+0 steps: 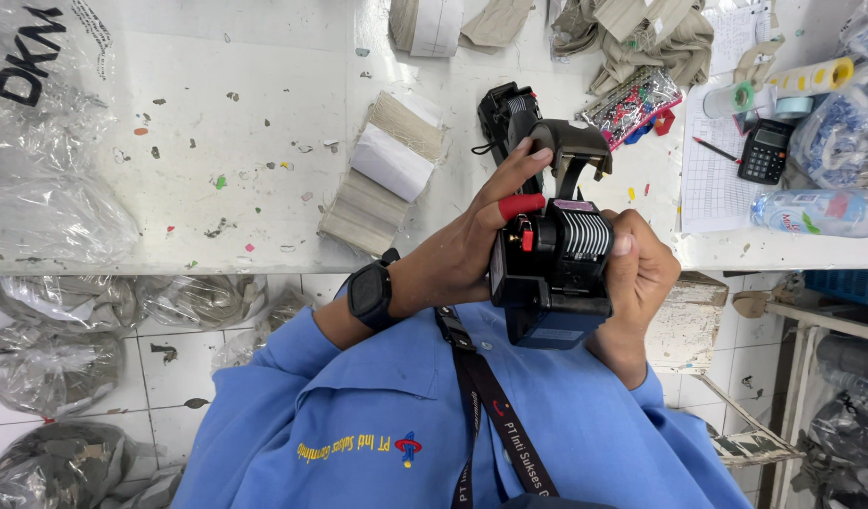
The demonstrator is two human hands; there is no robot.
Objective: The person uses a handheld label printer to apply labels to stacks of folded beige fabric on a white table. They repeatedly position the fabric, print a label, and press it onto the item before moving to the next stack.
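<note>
I hold a black hand-held label gun (552, 269) close to my chest with both hands, its blue base toward me. My left hand (476, 236) grips its left side, a red cot on one finger, fingertips on the black top cover. My right hand (636, 283) wraps the right side, thumb pressed by the ribbed number wheels. A black watch (370, 294) sits on my left wrist. A second black label gun (504, 113) lies on the white table (245, 123) just beyond.
A bundle of beige fabric pieces with a white tag (387, 170) lies on the table. Clear plastic bags (47, 141) sit at the left. At the right are a calculator (764, 151), tape rolls (816, 75), a water bottle (816, 209), gridded paper (712, 179). Bagged goods (47, 368) lie on the floor.
</note>
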